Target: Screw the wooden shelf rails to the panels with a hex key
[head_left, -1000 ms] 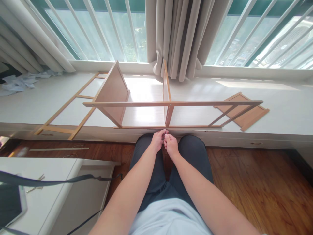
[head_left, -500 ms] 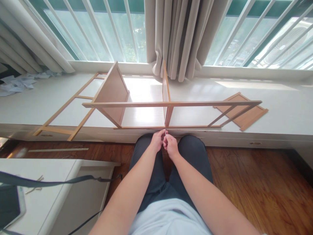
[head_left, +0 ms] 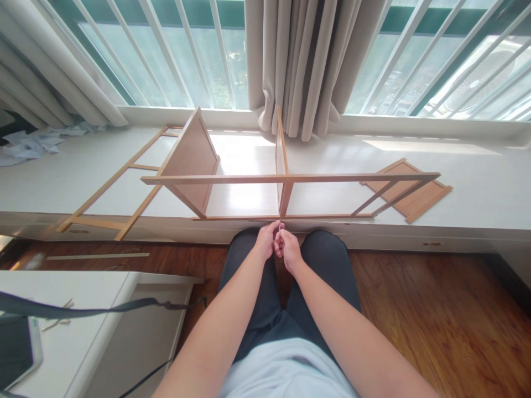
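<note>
Both hands, left (head_left: 266, 241) and right (head_left: 289, 250), pinch a small screw (head_left: 280, 225) just below the frame (head_left: 286, 179) on the bench (head_left: 477, 193): two panels fitted, one panel (head_left: 409, 190) lying loose, unfitted.

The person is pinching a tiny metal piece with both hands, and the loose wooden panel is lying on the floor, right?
Not quite. The left hand and right hand do pinch a tiny metal piece, but the head view shows the loose wooden panel lying on the white window ledge, right of the wooden shelf frame, not on the floor.
</note>
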The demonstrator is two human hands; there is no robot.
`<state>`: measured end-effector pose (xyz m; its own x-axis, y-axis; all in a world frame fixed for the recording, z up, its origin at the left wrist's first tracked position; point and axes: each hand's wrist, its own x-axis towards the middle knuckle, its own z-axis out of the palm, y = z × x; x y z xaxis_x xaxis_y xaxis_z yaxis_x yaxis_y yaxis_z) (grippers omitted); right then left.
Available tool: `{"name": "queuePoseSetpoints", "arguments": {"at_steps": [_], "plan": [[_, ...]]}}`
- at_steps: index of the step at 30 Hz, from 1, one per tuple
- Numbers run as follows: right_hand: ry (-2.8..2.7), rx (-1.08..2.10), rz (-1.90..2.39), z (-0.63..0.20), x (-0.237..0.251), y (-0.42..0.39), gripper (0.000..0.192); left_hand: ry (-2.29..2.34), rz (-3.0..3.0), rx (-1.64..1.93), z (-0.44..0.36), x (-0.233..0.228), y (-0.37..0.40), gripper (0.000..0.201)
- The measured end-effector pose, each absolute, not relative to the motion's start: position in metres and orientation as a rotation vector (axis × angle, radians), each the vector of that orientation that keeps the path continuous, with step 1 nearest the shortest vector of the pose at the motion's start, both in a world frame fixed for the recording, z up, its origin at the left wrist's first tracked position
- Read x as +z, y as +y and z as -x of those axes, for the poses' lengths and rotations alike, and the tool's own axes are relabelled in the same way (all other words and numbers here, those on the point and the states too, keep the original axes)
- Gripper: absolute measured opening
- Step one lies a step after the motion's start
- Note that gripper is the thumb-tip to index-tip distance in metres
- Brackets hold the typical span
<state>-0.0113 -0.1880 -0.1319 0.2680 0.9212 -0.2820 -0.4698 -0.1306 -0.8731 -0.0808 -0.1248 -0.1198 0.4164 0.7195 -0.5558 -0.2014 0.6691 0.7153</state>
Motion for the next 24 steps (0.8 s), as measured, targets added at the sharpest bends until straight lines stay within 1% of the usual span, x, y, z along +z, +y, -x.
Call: {"name": "queuePoseSetpoints", "arguments": {"at_steps": [8, 17, 24], "plan": [[-0.534, 1.286, 1.176, 0.012, -0.135, -0.186, 0.043, 0.987, -0.624, 0.648, 0.082, -0.113, -0.129, 0.045], [-0.508, 1.273, 1.213, 0.015, -0.130, -0.186, 0.045, 0.962, -0.681, 0.654, 0.082, -0.109, -0.133, 0.047], [-0.488, 1.315, 1.208, 0.014, -0.128, -0.187, 0.041, 1.024, -0.785, 0.682, 0.084, -0.115, -0.138, 0.055]]}}
